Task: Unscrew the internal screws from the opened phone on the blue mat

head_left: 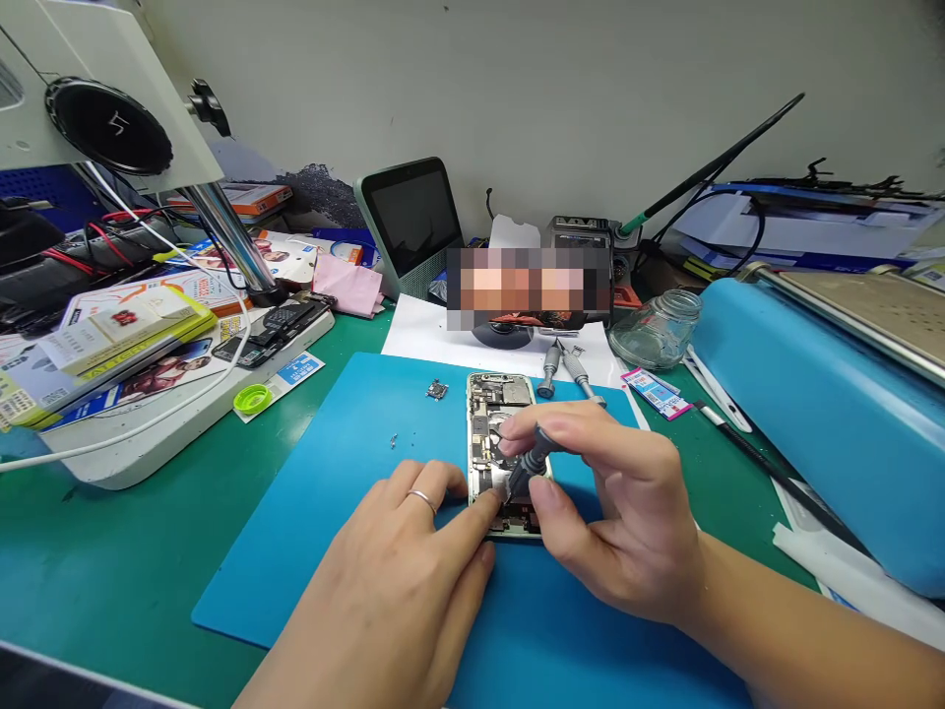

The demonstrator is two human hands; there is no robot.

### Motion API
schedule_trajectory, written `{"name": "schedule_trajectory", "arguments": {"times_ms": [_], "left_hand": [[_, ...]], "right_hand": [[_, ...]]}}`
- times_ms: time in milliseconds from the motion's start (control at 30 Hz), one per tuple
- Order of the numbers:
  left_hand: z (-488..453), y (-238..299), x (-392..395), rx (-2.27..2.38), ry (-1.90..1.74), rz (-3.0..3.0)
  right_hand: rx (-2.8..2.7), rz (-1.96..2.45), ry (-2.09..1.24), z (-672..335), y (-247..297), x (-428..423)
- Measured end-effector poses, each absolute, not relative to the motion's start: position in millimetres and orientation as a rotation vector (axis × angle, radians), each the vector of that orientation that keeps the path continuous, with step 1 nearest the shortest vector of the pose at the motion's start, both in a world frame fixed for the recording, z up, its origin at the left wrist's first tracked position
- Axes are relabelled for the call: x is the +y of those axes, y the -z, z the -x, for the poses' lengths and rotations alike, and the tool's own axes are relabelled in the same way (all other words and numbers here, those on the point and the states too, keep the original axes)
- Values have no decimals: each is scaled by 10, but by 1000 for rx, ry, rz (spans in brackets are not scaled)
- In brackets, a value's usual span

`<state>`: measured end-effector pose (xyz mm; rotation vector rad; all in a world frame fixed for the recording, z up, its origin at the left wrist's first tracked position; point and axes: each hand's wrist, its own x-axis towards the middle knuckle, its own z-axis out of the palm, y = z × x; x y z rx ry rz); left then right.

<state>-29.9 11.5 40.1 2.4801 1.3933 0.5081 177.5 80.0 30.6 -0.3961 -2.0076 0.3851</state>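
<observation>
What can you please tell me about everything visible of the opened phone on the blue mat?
The opened phone lies flat on the blue mat, its long sides pointing away from the person. It has a pale rim with rounded corners; inside, dark boards, silvery metal-looking plates and small parts are exposed. The left hand has a fingertip on its lower part. The right hand holds a grey screwdriver over it, its tip hidden.

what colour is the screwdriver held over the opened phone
Grey; the screwdriver shows in the head view.
</observation>
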Motion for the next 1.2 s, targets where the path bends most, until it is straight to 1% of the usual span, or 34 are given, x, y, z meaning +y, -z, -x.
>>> {"name": "schedule_trajectory", "arguments": {"times_ms": [767, 1033, 1200], "left_hand": [[315, -390, 97, 1403, -431, -2420], [288, -451, 115, 1418, -399, -2386], [289, -443, 113, 1435, -394, -2383]], "right_hand": [[-2025, 415, -381, -1778, -303, 795], [-1979, 449, -510, -1785, -286, 768], [-1972, 468, -487, -1791, -272, 775]]}}
